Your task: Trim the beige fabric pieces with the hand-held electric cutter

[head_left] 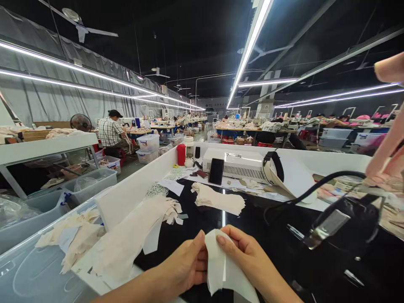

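Observation:
My left hand (186,263) and my right hand (246,252) both pinch a small white fabric piece (221,269) at its top edge, low over the glossy black worktop (202,219). A stack of similar cream pieces (219,200) lies just beyond my hands. A larger pile of cream cut pieces (135,235) spreads to the left of my left hand.
A black machine arm with a cable (341,219) stands at the right. Behind are a white box device (236,164), a black phone (216,171), a red bottle (181,154) and a white tape roll (277,168). Clear plastic bins (31,252) sit at left. Another person's hand (388,155) shows at the right edge; other workers sit far off.

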`<action>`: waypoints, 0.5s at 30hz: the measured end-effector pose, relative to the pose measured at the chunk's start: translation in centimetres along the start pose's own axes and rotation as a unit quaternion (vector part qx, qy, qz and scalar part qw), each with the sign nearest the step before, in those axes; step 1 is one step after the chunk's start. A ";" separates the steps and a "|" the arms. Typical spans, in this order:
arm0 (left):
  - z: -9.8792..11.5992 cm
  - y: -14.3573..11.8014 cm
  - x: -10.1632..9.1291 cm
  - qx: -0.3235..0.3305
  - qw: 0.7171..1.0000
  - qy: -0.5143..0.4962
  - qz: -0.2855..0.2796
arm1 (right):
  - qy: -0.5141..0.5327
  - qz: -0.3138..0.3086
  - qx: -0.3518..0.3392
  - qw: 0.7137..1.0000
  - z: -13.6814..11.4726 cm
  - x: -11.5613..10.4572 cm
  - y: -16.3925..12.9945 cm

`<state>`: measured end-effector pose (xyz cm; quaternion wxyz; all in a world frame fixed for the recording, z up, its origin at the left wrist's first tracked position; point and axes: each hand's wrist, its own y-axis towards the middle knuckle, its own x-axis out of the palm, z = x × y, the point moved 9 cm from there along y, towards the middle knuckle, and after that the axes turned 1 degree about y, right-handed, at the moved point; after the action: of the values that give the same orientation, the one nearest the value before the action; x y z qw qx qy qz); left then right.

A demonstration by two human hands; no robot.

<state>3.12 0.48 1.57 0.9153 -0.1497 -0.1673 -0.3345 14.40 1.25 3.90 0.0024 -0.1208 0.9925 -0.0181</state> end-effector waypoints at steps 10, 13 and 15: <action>-0.2 1.4 -2.9 0.036 0.991 -0.012 0.125 | 0.012 -0.003 0.001 1.000 2.1 0.7 2.5; -0.6 1.9 -2.9 0.032 0.988 -0.072 0.133 | 0.013 -0.002 0.003 1.000 2.5 0.7 2.7; -0.7 2.0 -2.3 0.023 0.987 -0.104 0.118 | 0.014 0.004 0.008 1.000 2.6 0.4 2.8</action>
<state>2.90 2.94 -0.32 0.9291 -0.1813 -0.2502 -0.2033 13.34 3.75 1.19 -0.0104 -0.1167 0.9927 -0.0279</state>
